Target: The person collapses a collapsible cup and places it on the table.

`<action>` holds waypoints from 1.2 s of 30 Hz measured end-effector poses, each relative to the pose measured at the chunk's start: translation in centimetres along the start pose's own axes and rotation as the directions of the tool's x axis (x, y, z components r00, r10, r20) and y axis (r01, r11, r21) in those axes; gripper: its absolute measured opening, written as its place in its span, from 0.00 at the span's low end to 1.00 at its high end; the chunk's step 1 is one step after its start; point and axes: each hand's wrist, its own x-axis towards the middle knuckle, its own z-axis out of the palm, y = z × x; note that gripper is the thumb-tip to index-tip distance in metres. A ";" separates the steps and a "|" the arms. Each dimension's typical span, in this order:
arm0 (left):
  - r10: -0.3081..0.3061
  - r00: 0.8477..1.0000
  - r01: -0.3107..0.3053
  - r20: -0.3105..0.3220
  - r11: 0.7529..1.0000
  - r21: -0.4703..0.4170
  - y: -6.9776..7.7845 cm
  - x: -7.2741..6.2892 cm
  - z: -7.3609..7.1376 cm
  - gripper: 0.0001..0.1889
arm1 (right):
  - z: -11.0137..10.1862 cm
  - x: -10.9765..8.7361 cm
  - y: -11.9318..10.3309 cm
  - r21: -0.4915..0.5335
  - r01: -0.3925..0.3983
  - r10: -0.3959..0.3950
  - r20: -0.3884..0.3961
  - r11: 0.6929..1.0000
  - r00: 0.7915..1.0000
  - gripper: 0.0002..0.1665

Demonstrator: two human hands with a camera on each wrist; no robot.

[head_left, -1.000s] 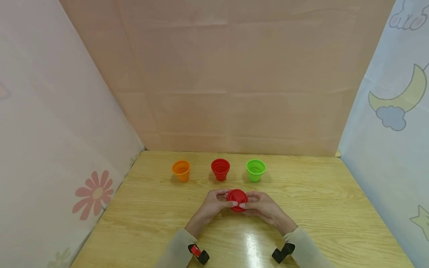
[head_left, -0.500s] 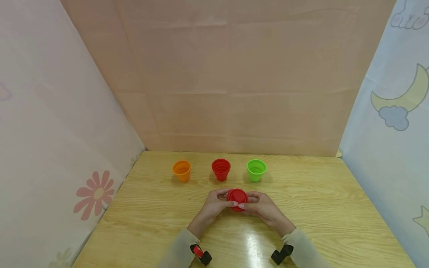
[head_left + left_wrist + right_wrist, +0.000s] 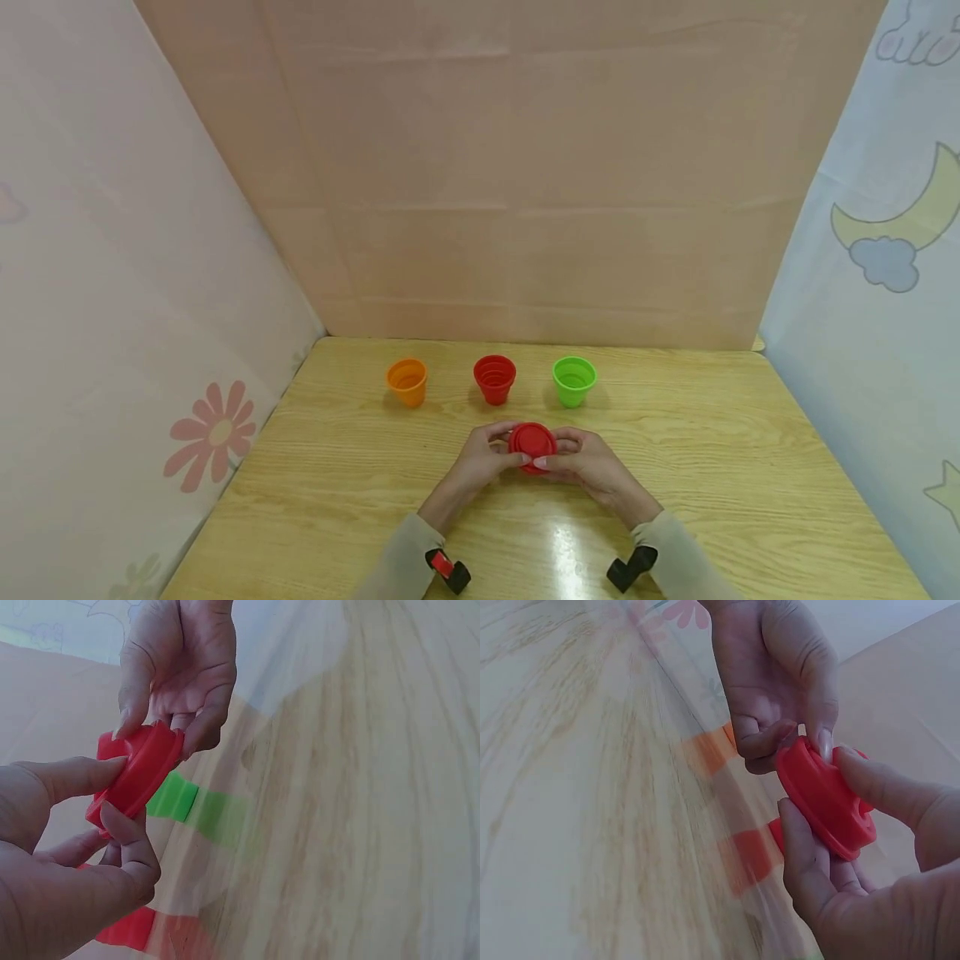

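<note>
Both hands hold one red collapsible cup (image 3: pixel 533 439) above the near-middle of the table, its round face turned up towards the head camera. My left hand (image 3: pixel 477 457) pinches its left side, thumb on the face and fingers behind the rim. On the opposite side my right hand (image 3: pixel 592 463) grips it the same way, the two thumb tips almost meeting. Seen edge-on in the left wrist view, the red cup (image 3: pixel 139 772) is pressed into a thick, short disc with stepped rings. The right wrist view shows the cup's (image 3: pixel 821 799) wide rim facing the fingers.
Behind the hands stand three upright cups in a row: an orange cup (image 3: pixel 407 383), a red ribbed cup (image 3: pixel 494 381) and a green cup (image 3: pixel 573 382). A wooden table (image 3: pixel 712 467) carries them, backed by a beige cloth (image 3: pixel 510 183) and printed side cloths.
The middle of the held red cup's face, raised a second ago, now looks flatter and broader. Both hands stay nearly in place, and the three standing cups are unmoved.
</note>
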 end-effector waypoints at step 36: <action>-0.015 1.000 0.018 0.023 0.990 -0.141 -0.4 0.2 -0.4 0.23 | -1.3 -0.1 0.0 0.126 0.018 -0.037 0.145 0.992 0.989 0.19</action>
